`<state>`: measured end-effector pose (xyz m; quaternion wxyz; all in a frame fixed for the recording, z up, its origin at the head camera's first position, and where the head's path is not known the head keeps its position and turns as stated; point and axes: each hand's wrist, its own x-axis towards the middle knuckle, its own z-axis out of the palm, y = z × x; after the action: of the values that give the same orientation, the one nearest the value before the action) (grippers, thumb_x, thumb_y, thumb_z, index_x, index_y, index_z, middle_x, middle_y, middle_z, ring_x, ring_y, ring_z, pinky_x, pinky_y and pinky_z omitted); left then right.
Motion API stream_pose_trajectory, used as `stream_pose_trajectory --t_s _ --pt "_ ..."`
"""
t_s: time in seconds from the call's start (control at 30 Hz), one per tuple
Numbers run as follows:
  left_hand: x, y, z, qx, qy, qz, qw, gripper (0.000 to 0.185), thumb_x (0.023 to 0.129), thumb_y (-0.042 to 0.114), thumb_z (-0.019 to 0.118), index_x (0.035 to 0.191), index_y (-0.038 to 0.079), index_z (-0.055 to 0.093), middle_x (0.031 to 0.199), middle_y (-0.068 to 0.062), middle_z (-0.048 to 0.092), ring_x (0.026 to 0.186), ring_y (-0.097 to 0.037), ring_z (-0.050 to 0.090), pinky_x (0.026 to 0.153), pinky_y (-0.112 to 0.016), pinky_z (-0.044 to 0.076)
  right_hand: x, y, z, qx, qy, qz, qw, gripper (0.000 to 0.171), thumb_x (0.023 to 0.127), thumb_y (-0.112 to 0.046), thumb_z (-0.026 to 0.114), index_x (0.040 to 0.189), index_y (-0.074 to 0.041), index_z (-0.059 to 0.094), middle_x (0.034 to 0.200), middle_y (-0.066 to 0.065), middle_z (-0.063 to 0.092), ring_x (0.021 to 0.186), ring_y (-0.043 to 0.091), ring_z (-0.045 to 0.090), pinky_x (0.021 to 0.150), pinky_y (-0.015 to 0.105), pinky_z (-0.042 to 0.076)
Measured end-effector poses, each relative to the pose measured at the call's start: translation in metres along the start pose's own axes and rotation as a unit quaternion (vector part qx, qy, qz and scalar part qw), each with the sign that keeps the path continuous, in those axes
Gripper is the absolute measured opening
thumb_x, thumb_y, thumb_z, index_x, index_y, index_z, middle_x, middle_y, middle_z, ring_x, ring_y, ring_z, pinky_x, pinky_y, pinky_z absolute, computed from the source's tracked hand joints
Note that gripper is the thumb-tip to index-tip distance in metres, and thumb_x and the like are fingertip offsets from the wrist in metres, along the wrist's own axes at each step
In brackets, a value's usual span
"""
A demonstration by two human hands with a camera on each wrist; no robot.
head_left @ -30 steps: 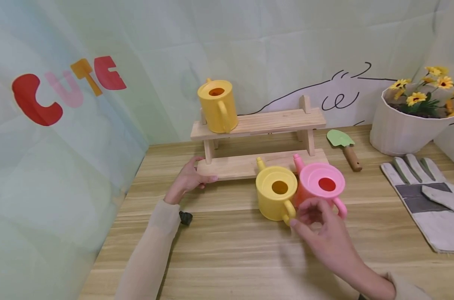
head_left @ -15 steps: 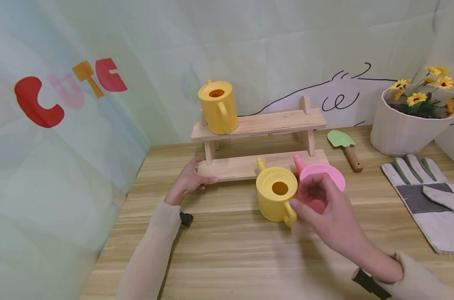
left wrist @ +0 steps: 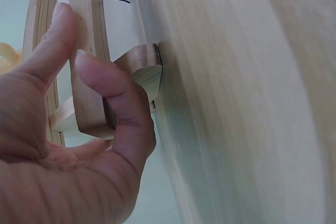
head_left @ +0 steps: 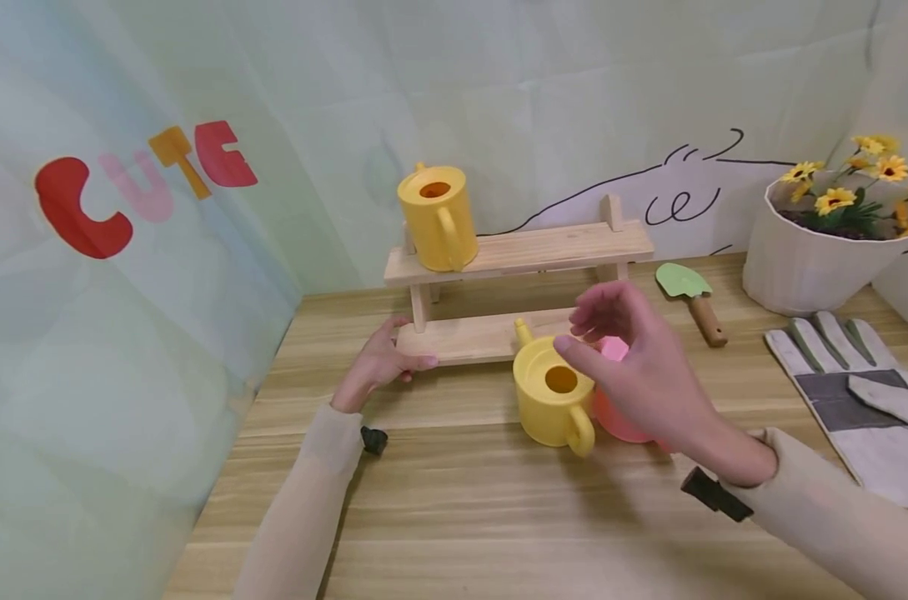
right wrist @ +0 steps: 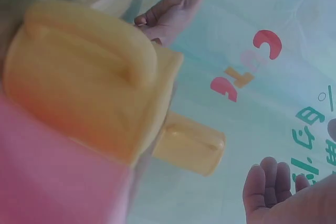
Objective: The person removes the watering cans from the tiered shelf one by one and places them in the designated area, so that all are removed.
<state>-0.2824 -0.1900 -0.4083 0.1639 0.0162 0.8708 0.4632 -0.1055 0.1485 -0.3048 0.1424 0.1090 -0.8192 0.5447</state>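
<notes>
My left hand (head_left: 382, 362) grips the left end of a small two-tier wooden shelf (head_left: 472, 337); in the left wrist view, thumb and fingers bend round the board (left wrist: 88, 93). One yellow watering can (head_left: 437, 225) stands at the left of the upper tier. Another yellow watering can (head_left: 547, 412) and a pink watering can (head_left: 620, 423) stand side by side in front of the shelf. Over the pink can hovers my right hand (head_left: 641, 367), holding nothing, fingers loosely bent, hiding much of it. The right wrist view shows the pink can (right wrist: 58, 166) up close.
To the right of the shelf lies a hand trowel (head_left: 689, 300) with a green blade. Farther right are a white flowerpot (head_left: 806, 262) with yellow flowers and a pair of grey-white work gloves (head_left: 844, 392). A printed cloth (head_left: 461, 83) hangs behind the table.
My right hand has risen from beside the cans' handles and moved forward over the pink can. The left hand keeps its grip on the shelf, and the cans stand where they were.
</notes>
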Motion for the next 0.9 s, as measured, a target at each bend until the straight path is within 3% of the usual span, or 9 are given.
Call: stream_pose_trajectory --t_s 0.2,0.47,0.9 --pt "0.000 0.000 0.000 -0.002 0.004 -0.001 1.0000 0.103 0.092 0.019 0.091 0.170 0.007 0.025 0.119 -0.019 0.057 0.062 -0.012 0.058 0.062 -0.022 0.054 0.023 -0.007 0.008 0.015 -0.013 -0.003 1.000 0.037 0.099 -0.020 0.080 0.124 -0.006 0.057 0.114 0.010 0.064 0.107 0.020 0.065 0.093 0.018 0.053" --pt "-0.001 0.001 0.000 -0.005 0.002 -0.005 1.0000 0.103 0.092 0.018 0.091 0.170 0.007 0.026 0.119 -0.020 0.058 0.060 -0.011 0.058 0.062 -0.023 0.054 0.057 -0.010 0.022 -0.005 -0.040 0.016 0.999 0.041 0.098 -0.024 0.080 0.126 -0.006 0.056 0.115 0.011 0.065 0.108 0.023 0.064 0.101 0.037 0.054" --pt "0.001 0.000 0.001 -0.011 0.005 -0.001 0.9999 0.103 0.091 0.018 0.092 0.170 0.007 0.027 0.115 -0.018 0.059 0.060 -0.011 0.058 0.061 -0.023 0.053 0.108 -0.017 0.050 -0.010 -0.039 0.017 0.999 0.050 0.098 -0.031 0.081 0.133 -0.007 0.055 0.119 0.011 0.063 0.108 0.025 0.064 0.093 0.036 0.054"
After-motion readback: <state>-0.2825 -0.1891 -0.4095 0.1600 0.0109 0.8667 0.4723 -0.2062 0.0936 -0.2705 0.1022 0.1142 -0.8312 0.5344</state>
